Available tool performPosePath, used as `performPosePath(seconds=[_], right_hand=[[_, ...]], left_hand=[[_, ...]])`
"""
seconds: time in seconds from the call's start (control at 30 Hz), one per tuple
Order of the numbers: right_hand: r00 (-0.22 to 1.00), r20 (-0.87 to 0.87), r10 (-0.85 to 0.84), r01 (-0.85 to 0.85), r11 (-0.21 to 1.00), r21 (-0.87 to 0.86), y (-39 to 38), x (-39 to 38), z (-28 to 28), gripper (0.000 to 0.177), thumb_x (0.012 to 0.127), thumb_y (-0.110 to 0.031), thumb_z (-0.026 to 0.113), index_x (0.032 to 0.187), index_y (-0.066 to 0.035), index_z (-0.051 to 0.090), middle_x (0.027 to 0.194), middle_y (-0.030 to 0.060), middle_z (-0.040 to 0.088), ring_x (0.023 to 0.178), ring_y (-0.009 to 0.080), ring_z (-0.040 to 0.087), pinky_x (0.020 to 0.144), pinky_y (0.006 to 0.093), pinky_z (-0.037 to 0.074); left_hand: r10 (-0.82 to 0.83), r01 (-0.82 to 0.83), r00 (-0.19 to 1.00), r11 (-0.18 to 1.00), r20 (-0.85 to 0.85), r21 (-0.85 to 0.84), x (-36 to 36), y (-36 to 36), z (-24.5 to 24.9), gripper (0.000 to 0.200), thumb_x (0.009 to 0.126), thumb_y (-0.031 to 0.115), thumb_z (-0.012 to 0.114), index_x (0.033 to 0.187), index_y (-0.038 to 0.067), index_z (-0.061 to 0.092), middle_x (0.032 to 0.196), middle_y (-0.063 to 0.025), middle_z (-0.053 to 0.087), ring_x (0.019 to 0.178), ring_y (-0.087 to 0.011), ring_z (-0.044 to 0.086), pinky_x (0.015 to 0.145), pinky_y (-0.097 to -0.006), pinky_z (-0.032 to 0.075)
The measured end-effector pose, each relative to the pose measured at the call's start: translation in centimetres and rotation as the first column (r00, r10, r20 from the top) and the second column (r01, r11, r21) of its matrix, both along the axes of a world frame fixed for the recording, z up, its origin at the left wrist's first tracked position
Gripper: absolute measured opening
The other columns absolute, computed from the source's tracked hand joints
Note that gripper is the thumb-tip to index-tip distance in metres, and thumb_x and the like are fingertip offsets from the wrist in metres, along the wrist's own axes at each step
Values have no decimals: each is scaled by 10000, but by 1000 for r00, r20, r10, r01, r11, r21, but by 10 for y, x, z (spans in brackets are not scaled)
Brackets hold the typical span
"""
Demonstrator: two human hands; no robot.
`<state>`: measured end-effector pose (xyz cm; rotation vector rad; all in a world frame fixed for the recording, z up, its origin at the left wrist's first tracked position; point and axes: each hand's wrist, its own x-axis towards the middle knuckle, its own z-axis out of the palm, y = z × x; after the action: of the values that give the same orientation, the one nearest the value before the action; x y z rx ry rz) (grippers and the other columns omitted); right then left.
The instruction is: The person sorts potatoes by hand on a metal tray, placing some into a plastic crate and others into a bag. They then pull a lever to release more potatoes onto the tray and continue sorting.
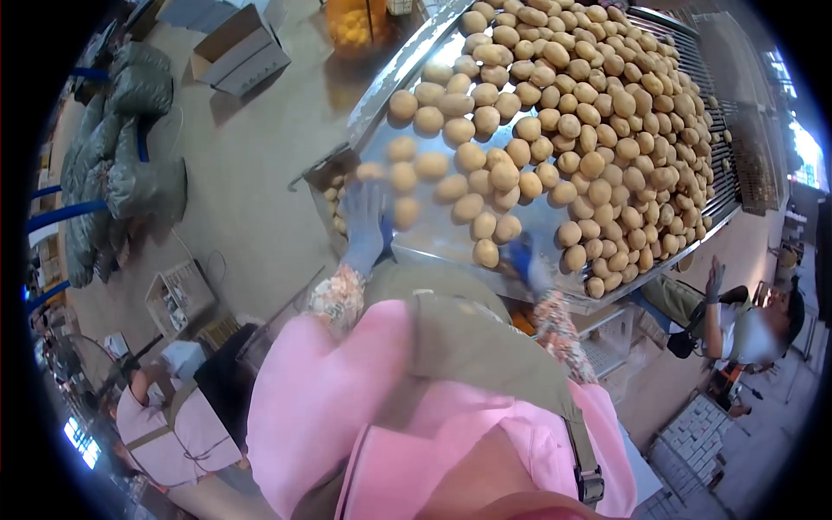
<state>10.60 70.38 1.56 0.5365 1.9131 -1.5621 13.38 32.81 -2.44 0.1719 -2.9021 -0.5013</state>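
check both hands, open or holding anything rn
Left hand: open, fingers extended, by the potatoes.
Right hand: blurred, at the table edge; can't tell if open or closed.

1 metal table (539, 218), loaded with potatoes (623, 104)
They are heaped thickly at the right and scattered more loosely toward the left.

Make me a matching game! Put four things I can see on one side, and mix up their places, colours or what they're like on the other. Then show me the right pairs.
1. Potatoes
2. Cardboard box
3. Apron
4. Left hand

A. Wearing a pale blue glove
B. Spread over the metal table
C. Open, on the floor
D. Greenish brown, worn over pink clothes

Right pairs: 1-B, 2-C, 3-D, 4-A
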Motion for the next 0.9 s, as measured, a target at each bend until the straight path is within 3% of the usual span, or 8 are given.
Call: performPosePath(seconds=[0.13, 0.23, 0.3, 0.37, 0.47, 0.57, 0.63, 0.9], right_hand=[[797, -100, 596, -508, 750, 423, -88, 13, -77, 787, 932, -270, 593, 1498, -7, 114, 1158, 112, 580, 1002, 186, 581, 888, 284, 470], [657, -17, 753, -752, 657, 46, -137, -58, 103, 698, 907, -246, 625, 1458, 13, 283, 1158, 97, 582, 1018, 188, 575, 901, 283, 457], [609, -475, 635, -683, 725, 94, -117, -87, 67, 544, 896, -201, 633, 1359, 16, 449, 1078, 95, 614, 987, 212, 589, 869, 283, 464], [785, -195, 588, -504, 790, 349, -96, -141, 57, 456, 904, -170, 618, 1307, 5, 495, 1078, 115, 623, 948, 222, 598, 861, 294, 471], [579, -420, 699, -112, 578, 808, -54, -175, 27, 499, 917, -281, 570, 1346, -44, 476, 1200, 167, 550, 1097, 319, 479, 961, 381, 371], [503, -233, 832, -193, 370, 909, -33, -162, 8, 549, 929, -391, 523, 1386, -94, 457, 1322, 220, 476, 1246, 417, 360, 1060, 469, 270], [454, -145, 879, -263, 287, 921, -33, -132, 0, 585, 937, -464, 491, 1412, -126, 444, 1404, 254, 427, 1346, 482, 281, 1127, 527, 203], [613, 63, 787, -356, 204, 912, -74, -34, 19, 711, 856, -509, 570, 1459, -185, 380, 1556, 176, 211, 1438, 432, 123, 1148, 520, 163]], left_hand=[[42, -32, 997, 990, -68, 139, -90, 20, 57, 628, 914, 355, 554, 1454, 98, 361, 1471, -197, 351, 1360, -438, 281, 1111, -555, 206], [-24, 66, 991, 940, -129, 335, -158, 31, 58, 685, 916, 449, 529, 1493, 170, 288, 1513, -211, 264, 1392, -463, 211, 1109, -602, 180], [-36, 24, 999, 948, 32, 319, -189, 46, 40, 710, 906, 488, 524, 1495, 175, 280, 1530, -201, 232, 1392, -490, 185, 1093, -637, 180], [-82, 29, 967, 976, 240, 218, -195, 67, 43, 754, 885, 551, 518, 1500, 194, 268, 1553, -182, 187, 1388, -534, 146, 1062, -695, 186], [-218, 229, 866, 973, 450, 31, -153, 89, 59, 785, 851, 537, 561, 1514, 280, 227, 1574, -127, 162, 1403, -530, 110, 1049, -718, 192], [-180, 124, 853, 982, 490, 143, -95, 103, 63, 750, 874, 482, 561, 1519, 281, 235, 1593, -95, 130, 1421, -496, 91, 1030, -762, 142], [-317, 399, 767, 916, 559, -29, -61, 106, 49, 693, 902, 406, 553, 1514, 300, 246, 1593, -71, 140, 1421, -506, 64, 1042, -755, 126], [-293, 285, 834, 954, 468, 90, -45, 115, 22, 542, 919, 385, 488, 1434, 465, 340, 1591, 9, 158, 1420, -474, 72, 1041, -753, 24]])
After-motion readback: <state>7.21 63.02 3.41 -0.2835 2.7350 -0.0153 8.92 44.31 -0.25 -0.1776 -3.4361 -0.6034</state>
